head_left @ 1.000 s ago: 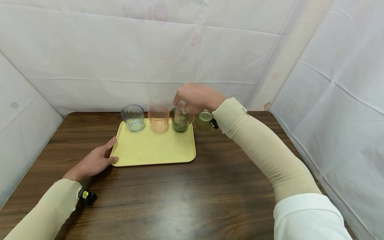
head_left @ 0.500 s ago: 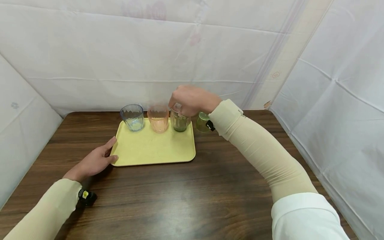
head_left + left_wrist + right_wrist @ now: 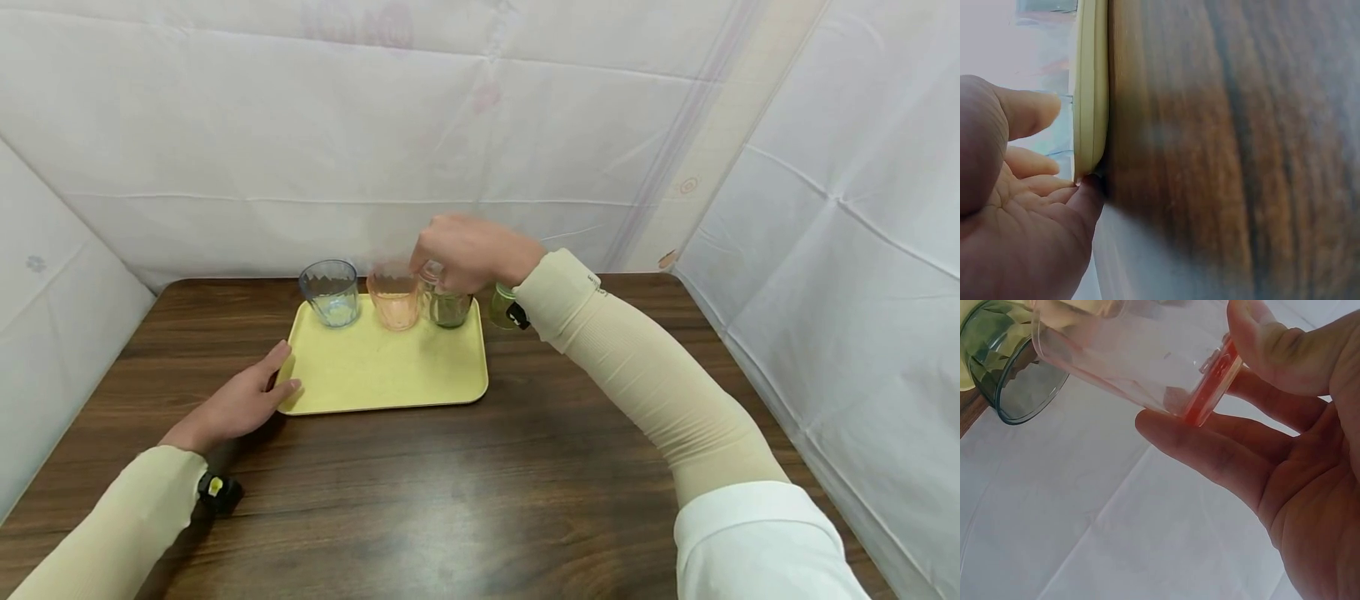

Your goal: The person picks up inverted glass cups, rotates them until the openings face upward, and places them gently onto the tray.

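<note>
The right hand (image 3: 468, 250) pinches the rim of the orange cup (image 3: 394, 300) on the yellow tray (image 3: 382, 375); the left hand (image 3: 236, 404), fingers relaxed, touches the tray's near-left corner.

Blue faceted tumbler (image 3: 330, 292) at the tray's far-left corner; light-green cup (image 3: 503, 306) on the dark wooden table (image 3: 465, 483) just right of the tray. White sheeting (image 3: 300, 133) encloses the table behind and at both sides.

Left hand (image 3: 1016, 212) apparently touches tray (image 3: 1090, 94) edge.
</note>
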